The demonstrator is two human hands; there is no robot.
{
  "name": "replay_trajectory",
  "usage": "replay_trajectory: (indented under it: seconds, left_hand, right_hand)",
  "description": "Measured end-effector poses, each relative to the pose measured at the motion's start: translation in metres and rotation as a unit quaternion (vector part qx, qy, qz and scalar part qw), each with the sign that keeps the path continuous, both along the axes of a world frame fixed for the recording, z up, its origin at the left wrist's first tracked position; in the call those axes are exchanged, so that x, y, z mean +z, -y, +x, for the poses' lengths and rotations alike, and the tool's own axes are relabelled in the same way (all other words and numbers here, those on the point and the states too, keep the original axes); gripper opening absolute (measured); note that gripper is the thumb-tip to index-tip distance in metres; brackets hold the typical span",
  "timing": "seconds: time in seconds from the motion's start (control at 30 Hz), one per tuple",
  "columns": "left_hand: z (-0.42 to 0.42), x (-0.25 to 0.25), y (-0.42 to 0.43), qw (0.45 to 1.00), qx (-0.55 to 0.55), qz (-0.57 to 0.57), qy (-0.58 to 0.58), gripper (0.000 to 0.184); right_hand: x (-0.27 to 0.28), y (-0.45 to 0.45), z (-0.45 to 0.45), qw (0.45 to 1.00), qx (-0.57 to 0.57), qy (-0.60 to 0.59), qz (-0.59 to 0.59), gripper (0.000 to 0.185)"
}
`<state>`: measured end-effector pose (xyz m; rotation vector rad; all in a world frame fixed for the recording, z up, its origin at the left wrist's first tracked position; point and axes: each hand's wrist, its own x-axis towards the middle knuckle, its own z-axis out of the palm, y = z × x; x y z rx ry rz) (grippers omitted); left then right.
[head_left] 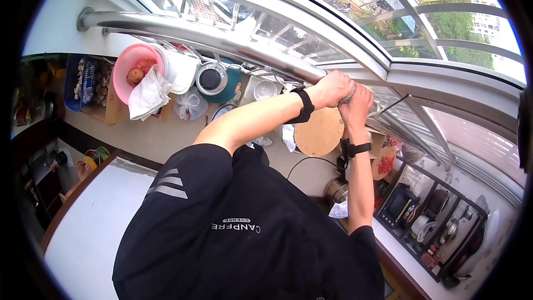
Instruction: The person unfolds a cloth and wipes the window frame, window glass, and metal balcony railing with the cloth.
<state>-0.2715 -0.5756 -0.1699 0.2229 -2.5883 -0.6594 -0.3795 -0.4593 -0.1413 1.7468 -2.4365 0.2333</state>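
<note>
Where the two hands meet at the lower right end of the thick metal pipe (211,34), a small greyish thing (348,98) shows between them, mottled and dull, perhaps a bunched cloth. Most of it is hidden under the fingers, so its full shape and material cannot be told. The strip that shows is narrow and slants from upper right, on the window side, down to lower left, toward the person's body. That is the visible part's long axis; whether the whole thing lies the same way, or which end is its front, cannot be made out.

The left hand (332,89) is closed over the thing from the left, its fingers curled. The right hand (357,104) is closed around it from the right, pressed against the left hand. Both wrists wear black bands, and both arms reach forward toward the window frame (388,72).

A round tan board (319,132) lies just below the hands in the view. To the right of the right hand, a thin dark rod (395,104) slants up toward the window.
</note>
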Motion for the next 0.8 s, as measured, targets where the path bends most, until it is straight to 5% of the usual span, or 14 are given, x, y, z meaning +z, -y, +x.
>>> replay_trajectory:
  seconds: [0.5, 0.63, 0.8]
  left_hand:
    - [0.331, 0.036, 0.187, 0.990, 0.117, -0.041, 0.071, 0.063]
    - [0.367, 0.041, 0.197, 0.972, 0.199, -0.071, 0.106, 0.066]
    - [0.342, 0.040, 0.169, 0.945, 0.271, -0.104, 0.153, 0.072]
  right_hand:
    - [0.024, 0.201, 0.280, 0.971, 0.210, 0.118, -0.012, 0.078]
    - [0.035, 0.212, 0.284, 0.948, 0.254, 0.184, 0.054, 0.087]
    - [0.045, 0.172, 0.226, 0.959, 0.241, 0.149, -0.002, 0.105]
